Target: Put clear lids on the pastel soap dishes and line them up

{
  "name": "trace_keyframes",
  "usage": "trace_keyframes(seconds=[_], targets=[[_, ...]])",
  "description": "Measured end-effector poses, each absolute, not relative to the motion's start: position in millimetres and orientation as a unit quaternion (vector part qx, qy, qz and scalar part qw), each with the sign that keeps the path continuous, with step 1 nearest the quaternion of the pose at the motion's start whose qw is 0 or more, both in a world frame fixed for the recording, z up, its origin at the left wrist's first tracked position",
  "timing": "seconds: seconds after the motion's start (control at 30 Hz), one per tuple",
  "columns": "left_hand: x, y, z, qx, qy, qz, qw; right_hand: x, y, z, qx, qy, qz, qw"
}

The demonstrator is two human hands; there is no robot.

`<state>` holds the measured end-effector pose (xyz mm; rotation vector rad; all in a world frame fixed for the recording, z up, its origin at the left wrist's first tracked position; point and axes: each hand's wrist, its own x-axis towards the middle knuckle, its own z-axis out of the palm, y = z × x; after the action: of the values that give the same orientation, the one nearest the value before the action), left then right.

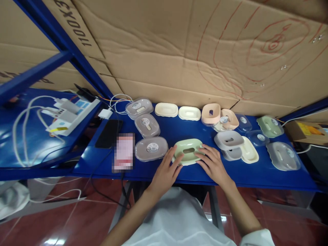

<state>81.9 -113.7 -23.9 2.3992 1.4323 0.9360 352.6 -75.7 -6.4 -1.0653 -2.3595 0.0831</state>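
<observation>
A light green oval soap dish (189,159) with an oblong slot in its middle lies at the front of the blue table. My left hand (167,167) grips its left end, fingers over the rim. At the opposite end my right hand (212,163) holds it with bent fingertips. Just left of my left hand is a grey soap dish with a clear lid (151,149) and a round label. To the right of my right hand, a grey tray part (229,140) sits on another grey part, beside a cream base (249,150).
Two cream trays (166,109) and peach parts (211,113) line the back, below the cardboard wall (153,51). More lidded dishes (283,156) stand at right. At left are a blurred pink item (123,152), a dark phone (109,134) and a power strip (74,116) with cables.
</observation>
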Motion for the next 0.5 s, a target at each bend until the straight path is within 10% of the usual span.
trace_keyframes(seconds=[0.5], targets=[[69,-127,-35,0.829,0.474,0.286,0.083,337,-102,-16,-0.372,-0.898,0.02,0.235]])
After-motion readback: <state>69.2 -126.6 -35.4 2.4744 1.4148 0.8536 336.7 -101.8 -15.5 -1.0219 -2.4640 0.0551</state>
